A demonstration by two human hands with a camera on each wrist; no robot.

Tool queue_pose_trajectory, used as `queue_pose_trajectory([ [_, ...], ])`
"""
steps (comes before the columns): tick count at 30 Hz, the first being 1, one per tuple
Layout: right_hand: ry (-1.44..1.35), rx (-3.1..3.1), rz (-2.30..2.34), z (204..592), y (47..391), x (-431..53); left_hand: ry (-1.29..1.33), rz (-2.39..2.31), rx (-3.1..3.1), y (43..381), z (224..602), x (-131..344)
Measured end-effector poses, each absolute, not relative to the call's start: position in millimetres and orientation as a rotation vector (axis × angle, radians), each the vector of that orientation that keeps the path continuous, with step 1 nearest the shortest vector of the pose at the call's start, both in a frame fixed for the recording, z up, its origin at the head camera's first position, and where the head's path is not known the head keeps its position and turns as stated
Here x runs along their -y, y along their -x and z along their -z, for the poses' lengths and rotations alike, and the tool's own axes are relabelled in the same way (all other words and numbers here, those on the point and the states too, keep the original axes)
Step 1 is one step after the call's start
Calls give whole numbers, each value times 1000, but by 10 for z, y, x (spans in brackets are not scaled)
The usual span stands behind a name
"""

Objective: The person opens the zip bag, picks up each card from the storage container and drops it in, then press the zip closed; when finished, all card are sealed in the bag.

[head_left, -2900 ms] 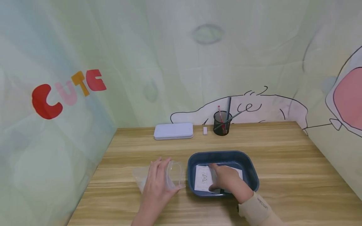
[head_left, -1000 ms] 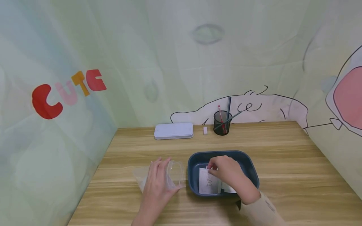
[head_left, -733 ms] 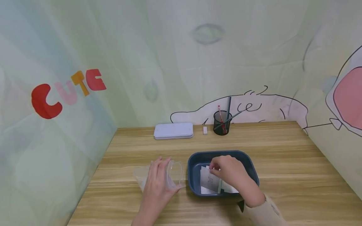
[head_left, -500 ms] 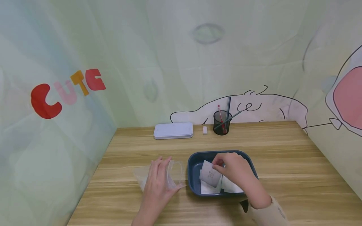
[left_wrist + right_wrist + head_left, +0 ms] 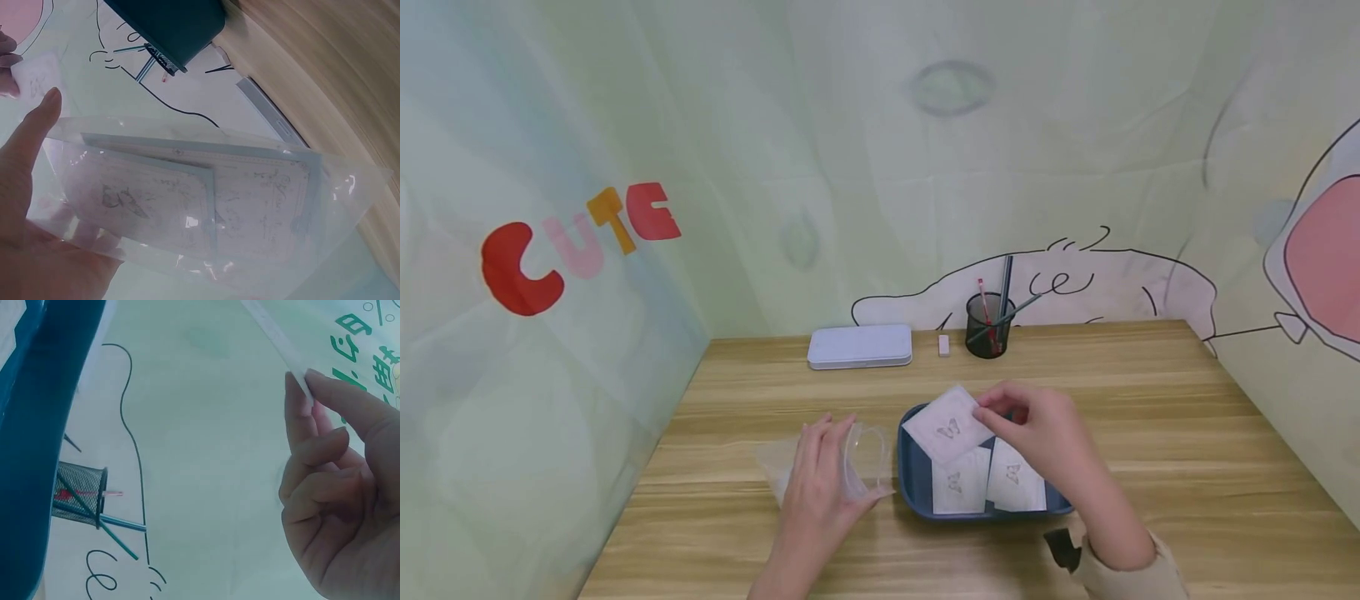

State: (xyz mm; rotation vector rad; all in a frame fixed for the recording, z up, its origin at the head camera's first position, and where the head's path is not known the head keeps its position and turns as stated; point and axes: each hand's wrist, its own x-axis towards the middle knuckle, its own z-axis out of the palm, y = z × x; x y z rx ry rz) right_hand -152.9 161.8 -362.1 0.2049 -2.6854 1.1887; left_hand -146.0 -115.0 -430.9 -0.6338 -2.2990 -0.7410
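In the head view my left hand (image 5: 822, 479) grips a clear plastic bag (image 5: 771, 460) by its mouth, the thumb and fingers spreading the opening toward the blue tray (image 5: 913, 485). Pale cards with printed borders (image 5: 256, 206) lie inside the bag in the left wrist view. Between thumb and index finger, my right hand (image 5: 1048, 429) pinches a white square card (image 5: 943, 429) by its edge. It is tilted over the tray's back left part, butterfly print showing. Two similar cards, a left one (image 5: 953, 498) and a right one (image 5: 1017, 492), lie side by side in the tray.
Toward the back of the wooden table (image 5: 1135, 375) stand a white flat case (image 5: 860, 347), a small white eraser (image 5: 943, 346) and a black mesh cup (image 5: 987, 337) with pens. A printed fabric backdrop (image 5: 737, 167) encloses the table.
My right hand has gripped a card in the tray and lifted it up and back, turning its butterfly print into view. The left hand and the bag have stayed in place.
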Motion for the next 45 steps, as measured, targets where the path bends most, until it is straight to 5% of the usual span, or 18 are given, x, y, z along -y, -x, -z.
queue_pose_trajectory([
  [21,-64,2263,-1766,3815,1288,-1368,649,752,2265,1471,4278,1124],
  [45,-108,2286,-1840,4035,1294,-1099,617,705,2305,1459,4275,1095],
])
